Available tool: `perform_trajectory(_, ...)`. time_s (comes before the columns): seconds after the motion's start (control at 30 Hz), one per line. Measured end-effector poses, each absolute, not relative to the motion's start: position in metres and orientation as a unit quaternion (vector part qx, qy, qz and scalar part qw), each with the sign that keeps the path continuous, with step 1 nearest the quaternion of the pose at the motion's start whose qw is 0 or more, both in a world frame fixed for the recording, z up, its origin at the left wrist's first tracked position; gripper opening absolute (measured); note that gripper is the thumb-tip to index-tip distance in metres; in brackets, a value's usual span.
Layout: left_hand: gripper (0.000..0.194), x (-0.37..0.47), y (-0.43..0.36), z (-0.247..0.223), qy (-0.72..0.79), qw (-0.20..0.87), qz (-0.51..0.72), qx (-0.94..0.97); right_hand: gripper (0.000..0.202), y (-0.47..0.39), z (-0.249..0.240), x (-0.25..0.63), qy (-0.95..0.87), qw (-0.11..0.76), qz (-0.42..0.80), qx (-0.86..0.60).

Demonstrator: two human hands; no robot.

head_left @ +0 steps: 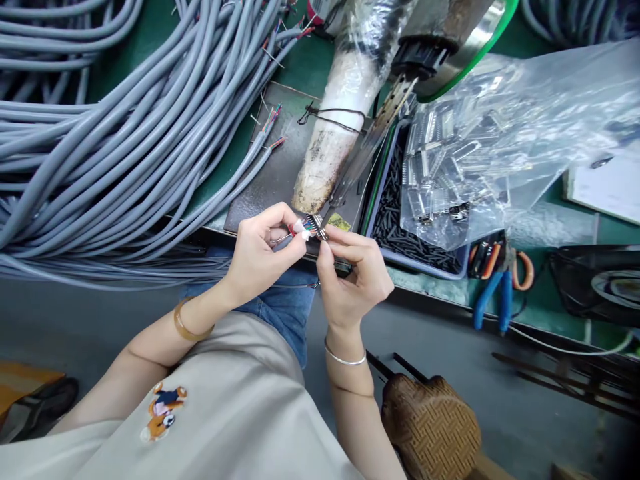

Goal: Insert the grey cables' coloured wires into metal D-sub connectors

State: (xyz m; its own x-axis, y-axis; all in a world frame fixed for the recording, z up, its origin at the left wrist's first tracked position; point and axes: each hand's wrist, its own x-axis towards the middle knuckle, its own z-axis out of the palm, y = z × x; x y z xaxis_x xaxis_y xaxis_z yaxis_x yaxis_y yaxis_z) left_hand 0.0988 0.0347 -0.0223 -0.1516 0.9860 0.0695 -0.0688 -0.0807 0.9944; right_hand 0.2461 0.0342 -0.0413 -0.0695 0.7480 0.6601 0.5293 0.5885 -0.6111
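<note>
My left hand (265, 248) is closed, with thumb and fingertips pinching the thin coloured wires (309, 227) of a cable end. White tape or finger covers show at its fingertips. My right hand (354, 272) pinches a small metal multi-pin connector (323, 233) between thumb and fingers. The wire ends meet the connector's row of pins, right at the table's front edge. From above, the dark tip of a soldering iron (336, 199) reaches down to the connector; whether it touches is too small to tell.
Grey cables (125, 147) lie heaped at left, some with stripped ends on a dark metal plate (260, 193). A plastic-wrapped white tube (330, 133) slopes down behind my hands. At right are a bin (457, 270) of short black tubes, a clear bag (530, 113) of metal parts and blue-handled pliers (493, 300).
</note>
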Motion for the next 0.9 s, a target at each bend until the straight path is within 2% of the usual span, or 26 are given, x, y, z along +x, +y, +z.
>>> perform_trajectory(0.13,0.013,0.099,0.035,-0.021,0.481,0.498,0.571,0.441,0.013,0.035,-0.042,0.245,-0.718,0.522,0.118,-0.444)
perform_trajectory(0.33,0.011,0.101,0.033,-0.022,0.511,0.442,0.576,0.461,0.014,0.035,-0.042,0.245,-0.717,0.529,0.121,-0.438)
perform_trajectory(0.9,0.011,0.096,0.036,-0.016,0.490,0.474,0.566,0.462,0.016,0.037,-0.032,0.246,-0.742,0.511,0.080,-0.427)
